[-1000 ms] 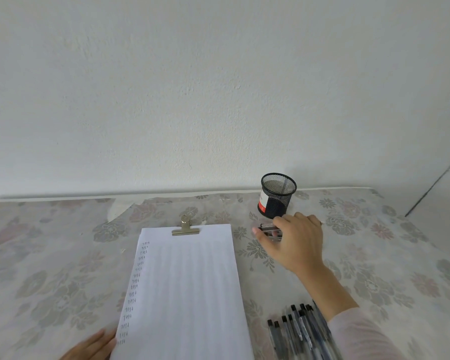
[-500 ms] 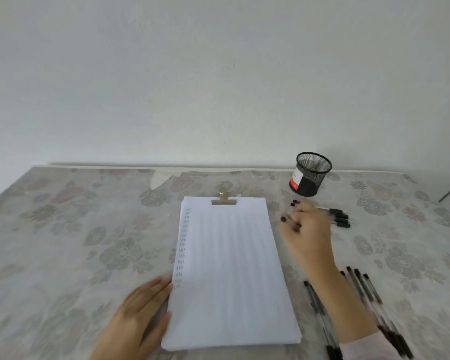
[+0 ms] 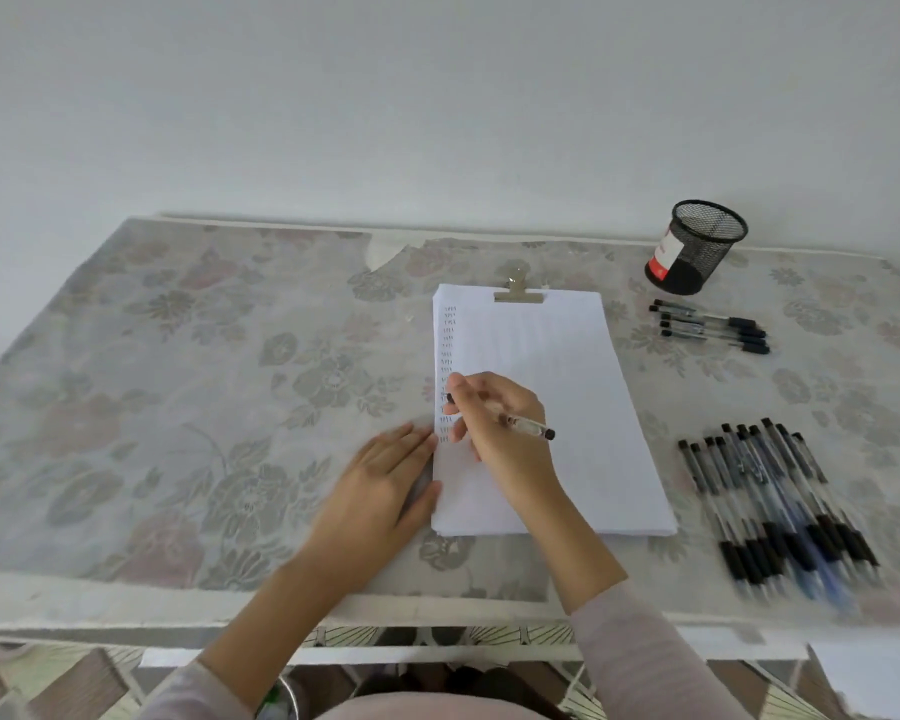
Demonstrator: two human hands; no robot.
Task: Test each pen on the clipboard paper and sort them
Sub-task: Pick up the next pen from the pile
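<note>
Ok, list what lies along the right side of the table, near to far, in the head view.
Nearest, the heap of clear-barrelled pens with black caps → row of four black-capped pens → black wire-mesh pen cup with a red-and-white label.

no legible text on paper [image 3: 567,356] or cup label [image 3: 665,252]

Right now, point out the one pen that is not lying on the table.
The pen gripped in the right hand over the paper; the other pens lie on the table right of the clipboard.
</note>
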